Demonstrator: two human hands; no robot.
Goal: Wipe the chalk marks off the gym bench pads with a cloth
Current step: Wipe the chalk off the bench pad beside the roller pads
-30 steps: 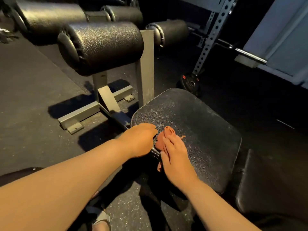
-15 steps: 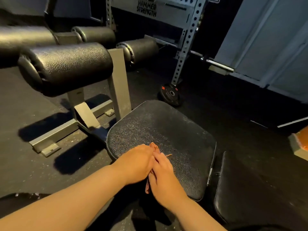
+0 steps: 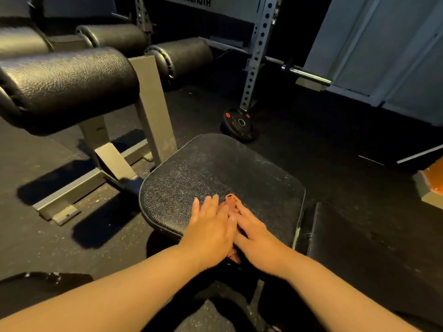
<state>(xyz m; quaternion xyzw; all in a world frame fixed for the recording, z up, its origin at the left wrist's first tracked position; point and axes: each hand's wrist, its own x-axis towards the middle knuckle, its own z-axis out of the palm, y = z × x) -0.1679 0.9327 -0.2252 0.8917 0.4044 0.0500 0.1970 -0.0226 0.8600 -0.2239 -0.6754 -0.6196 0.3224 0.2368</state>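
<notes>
A black textured seat pad [image 3: 223,173] lies in front of me, dusted with pale chalk specks. Both hands rest flat on its near edge, side by side. A small reddish-brown cloth [image 3: 231,202] is pressed under them; only its far tip and a scrap at the pad's near edge show. My left hand [image 3: 211,226] lies with fingers stretched forward and slightly apart. My right hand [image 3: 254,231] presses on the cloth, fingers pointing toward the cloth's tip. A second black pad [image 3: 359,255] adjoins on the right.
Black roller pads [image 3: 64,85] on a grey steel frame [image 3: 153,106] stand at the left. A weight plate [image 3: 239,124] leans at the foot of a perforated rack upright [image 3: 257,56], with a barbell end [image 3: 309,74] beyond. An orange-topped box [image 3: 434,180] sits at the right edge. Dark rubber flooring surrounds everything.
My left hand has gone from a curled fist to flat with fingers stretched out on the pad. Both hands stay together on the cloth. The camera has tilted up and shifted.
</notes>
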